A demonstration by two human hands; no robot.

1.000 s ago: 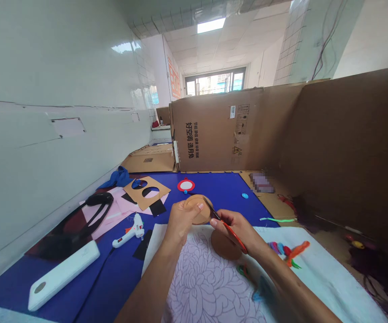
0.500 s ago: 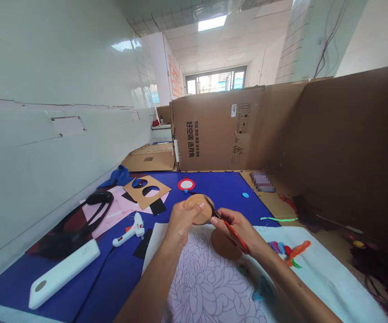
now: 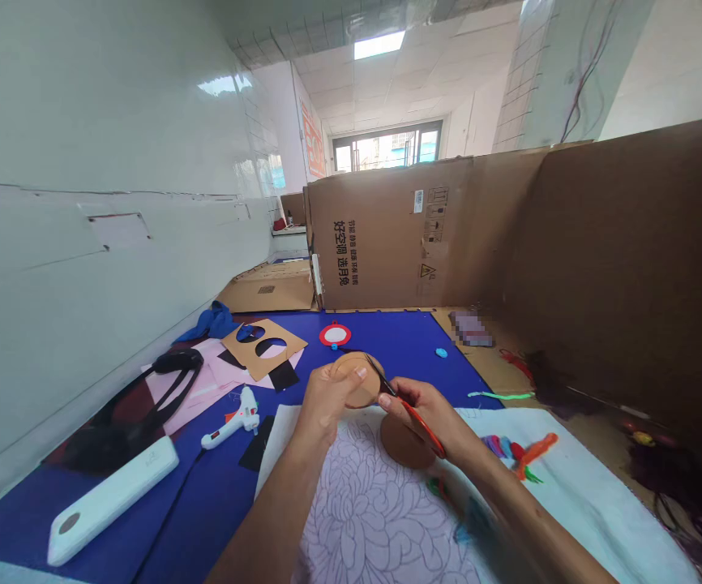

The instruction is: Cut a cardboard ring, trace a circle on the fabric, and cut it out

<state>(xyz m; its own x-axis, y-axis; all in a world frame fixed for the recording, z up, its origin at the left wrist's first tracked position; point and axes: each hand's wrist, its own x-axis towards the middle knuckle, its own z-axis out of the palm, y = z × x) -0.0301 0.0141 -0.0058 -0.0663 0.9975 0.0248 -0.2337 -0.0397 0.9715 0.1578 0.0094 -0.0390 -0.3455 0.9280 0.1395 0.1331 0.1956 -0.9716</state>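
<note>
Between the thumb and fingers of my left hand [image 3: 327, 399] is a round tan cardboard disc [image 3: 358, 389], held up above the table. My right hand [image 3: 419, 410] grips a pair of scissors [image 3: 422, 426] with red handles and dark blades. The blades lie at the disc's upper right edge; whether they are cutting into it I cannot tell. Below my right hand a second brown disc [image 3: 403, 444] rests on a white cloth [image 3: 381, 519] with a flower line drawing. Part of that disc is hidden by the hand and the scissors.
Left on the blue table lie a white glue gun [image 3: 238, 418], a long white device [image 3: 113, 499], black headphones [image 3: 174, 365] and cardboard with round holes [image 3: 254, 357]. A red-rimmed disc [image 3: 335, 333] sits beyond my hands. Coloured yarn [image 3: 533, 450] lies right. Cardboard walls [image 3: 387, 235] stand behind.
The view has shifted slightly. Both hands keep nearly the same pose around the disc and scissors, with the scissor blades still at the disc's edge.
</note>
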